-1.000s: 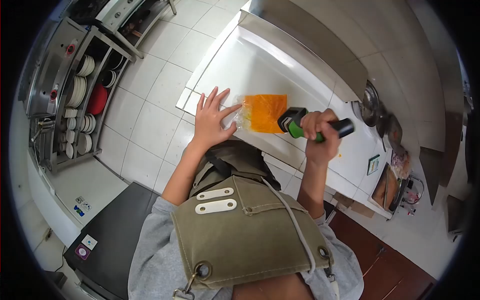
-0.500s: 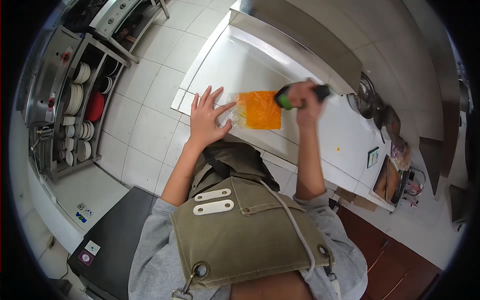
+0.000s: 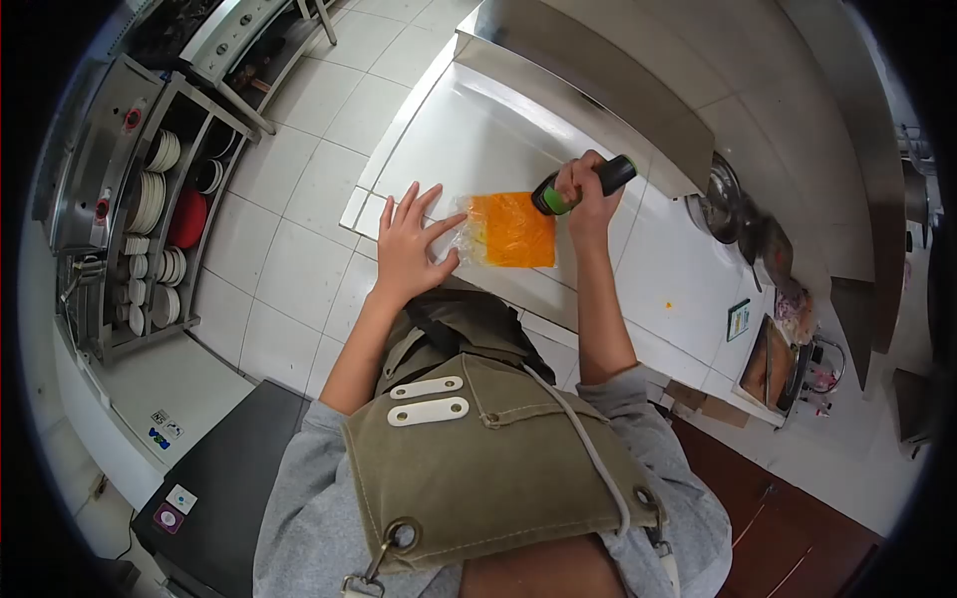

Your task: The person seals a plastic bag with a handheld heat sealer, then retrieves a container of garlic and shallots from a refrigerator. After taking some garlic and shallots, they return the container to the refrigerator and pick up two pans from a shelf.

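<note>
On the far left, round white plates (image 3: 150, 202) are stacked in a grey metal rack (image 3: 214, 105). Nearer the middle, the left hand (image 3: 404, 254) is held with its fingers spread and nothing grasped, the index fingertip and thumb placed at the left end of a clear plastic bag with flat orange contents (image 3: 520, 231). The bag is laid flat on the white tiled counter (image 3: 648, 249). Most of it is already covered by the orange layer, by the look of it; only the wrinkled left end is left largely unfilled. At its upper right corner, the head of a black-and-green handheld tool (image 3: 555, 203) is positioned; whether the bag is pressed cannot be told. The tool's handle is grasped by the curled fingers of the right hand (image 3: 590, 197). Farther right, a small orange speck (image 3: 668, 305) is seen on the counter.
</note>
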Demonstrator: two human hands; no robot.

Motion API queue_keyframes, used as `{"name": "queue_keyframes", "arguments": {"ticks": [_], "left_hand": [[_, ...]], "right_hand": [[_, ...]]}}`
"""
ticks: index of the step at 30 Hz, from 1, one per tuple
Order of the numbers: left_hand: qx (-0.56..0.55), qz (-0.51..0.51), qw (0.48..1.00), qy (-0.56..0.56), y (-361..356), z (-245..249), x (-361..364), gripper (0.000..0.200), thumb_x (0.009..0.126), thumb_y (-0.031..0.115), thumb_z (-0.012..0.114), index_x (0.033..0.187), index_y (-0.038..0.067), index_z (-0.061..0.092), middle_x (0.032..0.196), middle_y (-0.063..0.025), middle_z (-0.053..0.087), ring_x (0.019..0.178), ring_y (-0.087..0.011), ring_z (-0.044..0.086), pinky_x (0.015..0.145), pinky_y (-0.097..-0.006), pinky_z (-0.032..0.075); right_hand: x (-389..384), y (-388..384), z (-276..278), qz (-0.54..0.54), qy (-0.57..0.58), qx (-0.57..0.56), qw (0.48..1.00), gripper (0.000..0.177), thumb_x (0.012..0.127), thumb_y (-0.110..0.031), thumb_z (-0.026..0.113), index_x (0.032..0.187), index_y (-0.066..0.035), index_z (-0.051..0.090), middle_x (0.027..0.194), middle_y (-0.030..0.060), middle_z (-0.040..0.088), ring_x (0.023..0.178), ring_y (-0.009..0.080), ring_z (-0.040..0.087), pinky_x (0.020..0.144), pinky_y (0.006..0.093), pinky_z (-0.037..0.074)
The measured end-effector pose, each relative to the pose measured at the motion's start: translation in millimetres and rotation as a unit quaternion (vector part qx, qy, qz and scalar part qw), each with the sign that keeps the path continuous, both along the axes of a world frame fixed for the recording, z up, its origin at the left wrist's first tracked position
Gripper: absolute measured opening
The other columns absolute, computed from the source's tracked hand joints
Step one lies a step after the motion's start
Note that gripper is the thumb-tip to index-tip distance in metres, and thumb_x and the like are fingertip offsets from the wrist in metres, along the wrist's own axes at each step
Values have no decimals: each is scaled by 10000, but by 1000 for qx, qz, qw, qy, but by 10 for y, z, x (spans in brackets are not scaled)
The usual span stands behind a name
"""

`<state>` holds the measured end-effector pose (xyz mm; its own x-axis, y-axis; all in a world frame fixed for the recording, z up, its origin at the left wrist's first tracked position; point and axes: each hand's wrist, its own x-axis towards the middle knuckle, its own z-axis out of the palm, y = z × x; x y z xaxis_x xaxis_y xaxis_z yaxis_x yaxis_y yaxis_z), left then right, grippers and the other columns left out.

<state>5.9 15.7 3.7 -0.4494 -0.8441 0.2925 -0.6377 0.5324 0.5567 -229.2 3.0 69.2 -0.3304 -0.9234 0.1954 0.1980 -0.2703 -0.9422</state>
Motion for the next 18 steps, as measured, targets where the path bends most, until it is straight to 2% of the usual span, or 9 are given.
{"name": "queue_keyframes", "arguments": {"ticks": [1, 5, 8, 11, 12, 14, 16, 18], "left_hand": [[0, 2, 1000, 1, 8, 1, -6, 435, 614, 270, 626, 1048, 280, 658, 1310, -76, 447, 1284, -307, 321, 1060, -520, 177], [-1, -2, 1000, 5, -10, 21, -13, 438, 608, 261, 629, 1044, 281, 658, 1309, -73, 449, 1285, -307, 320, 1060, -519, 175], [1, 2, 1000, 0, 11, 42, -18, 440, 601, 257, 630, 1040, 280, 659, 1307, -70, 451, 1285, -305, 320, 1061, -517, 175], [-3, 2, 1000, -1, -3, 48, -17, 440, 598, 257, 631, 1036, 277, 659, 1305, -69, 452, 1284, -305, 321, 1061, -515, 175], [0, 2, 1000, 0, -2, 44, -19, 438, 599, 257, 630, 1036, 276, 659, 1305, -70, 452, 1284, -305, 320, 1061, -515, 175], [9, -1, 1000, -1, -3, 66, -14, 450, 592, 240, 649, 1041, 271, 661, 1309, -64, 454, 1279, -306, 331, 1062, -502, 175], [8, 3, 1000, 4, -13, 72, -17, 449, 596, 244, 648, 1044, 271, 660, 1311, -63, 452, 1281, -306, 328, 1063, -501, 174], [1, -1, 1000, 5, 6, 41, -3, 436, 608, 255, 645, 1044, 269, 660, 1318, -62, 447, 1287, -305, 320, 1064, -501, 173]], "right_hand": [[9, -8, -3, 12, 4, 29, 999, 201, 751, -59, 463, 575, -68, 368, 491, 38, 395, 439, 105, 351, 447, 256, 303], [55, -136, 307, -5, -34, 15, 999, 213, 750, -51, 460, 567, -73, 355, 481, 38, 386, 441, 100, 346, 446, 252, 295], [145, -92, 712, 59, -14, -68, 996, 208, 772, -101, 445, 586, -92, 351, 467, 20, 342, 430, 113, 306, 458, 263, 276], [301, -96, 621, 68, -10, -52, 996, 202, 766, -82, 449, 585, -85, 358, 465, 17, 343, 424, 111, 310, 448, 254, 279], [362, -95, 439, 67, -72, -13, 995, 141, 745, -12, 463, 611, -39, 427, 504, 26, 420, 456, 88, 389, 435, 220, 305], [330, -107, 17, 84, -40, 2, 996, 146, 745, -7, 470, 609, -39, 428, 507, 22, 422, 454, 86, 388, 434, 220, 305], [319, -166, -12, 123, -10, 10, 992, 172, 760, -17, 493, 602, -43, 428, 511, 15, 423, 440, 81, 375, 432, 221, 301], [316, -84, 174, 87, -20, 10, 996, 178, 761, -19, 498, 600, -45, 427, 506, 17, 418, 435, 80, 368, 429, 223, 297]]}}
